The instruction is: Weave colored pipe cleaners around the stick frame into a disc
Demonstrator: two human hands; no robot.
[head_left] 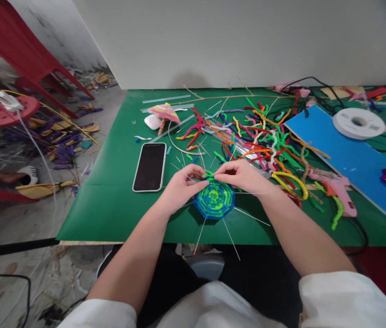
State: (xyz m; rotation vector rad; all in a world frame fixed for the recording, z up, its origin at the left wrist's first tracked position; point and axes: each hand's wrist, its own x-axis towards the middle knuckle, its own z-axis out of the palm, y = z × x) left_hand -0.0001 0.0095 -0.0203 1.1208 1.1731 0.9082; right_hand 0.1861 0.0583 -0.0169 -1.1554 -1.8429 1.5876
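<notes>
Left hand [183, 186] and right hand [244, 176] hold a woven disc [214, 198].

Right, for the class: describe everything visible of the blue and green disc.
The disc is roughly octagonal, with concentric blue and bright green bands around a green centre, in what looks like fuzzy pipe cleaner. Thin pale spokes stick out past its rim. It faces up over the green table, near the front edge. The left hand and right hand touch its far edge, at a green strand.
</notes>
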